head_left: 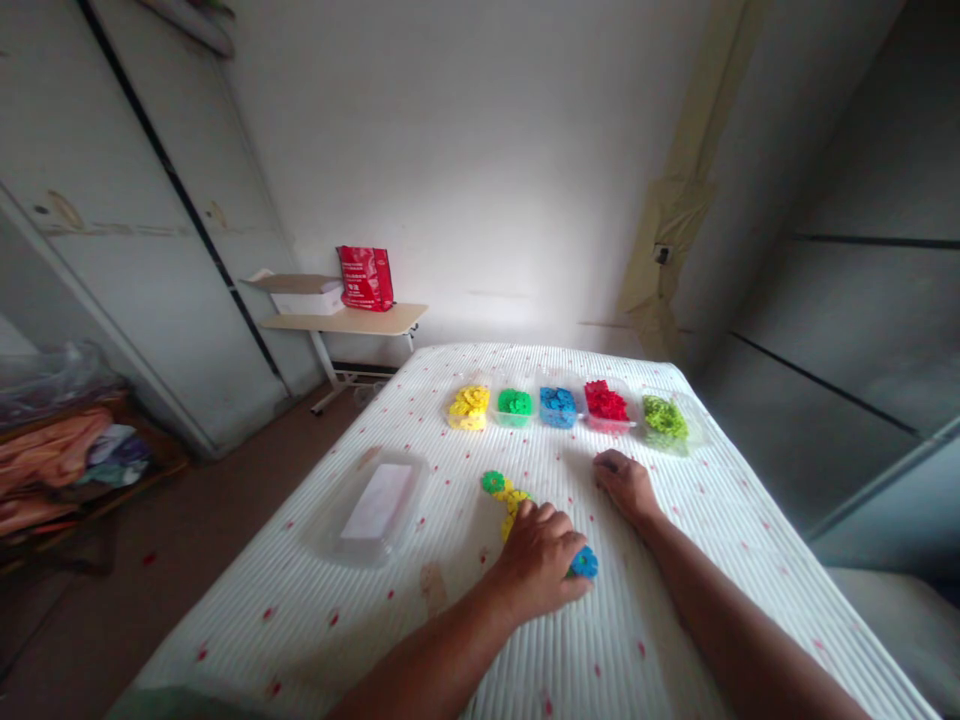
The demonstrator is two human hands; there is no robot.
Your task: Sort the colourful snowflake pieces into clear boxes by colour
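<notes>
My left hand (pixel 538 562) rests curled over a chain of joined plastic discs (pixel 504 492) on the white table, fingers closed on its near end, where a blue disc (pixel 584 563) shows by my thumb. The chain's far end has a green disc and yellow discs. My right hand (pixel 626 484) lies on the cloth to the right, fingers curled under, with nothing visible in it. Beyond the hands stands a row of clear tubs: yellow pieces (pixel 469 407), green pieces (pixel 514 403), blue pieces (pixel 558 405), red pieces (pixel 605 403), lime pieces (pixel 664 419).
A clear lidded box (pixel 373 503) with a white sheet inside sits on the left of the table (pixel 315 620). Behind stands a small side table (pixel 352 322) with a red bag (pixel 366 277). Clothes (pixel 60 455) lie piled at the far left.
</notes>
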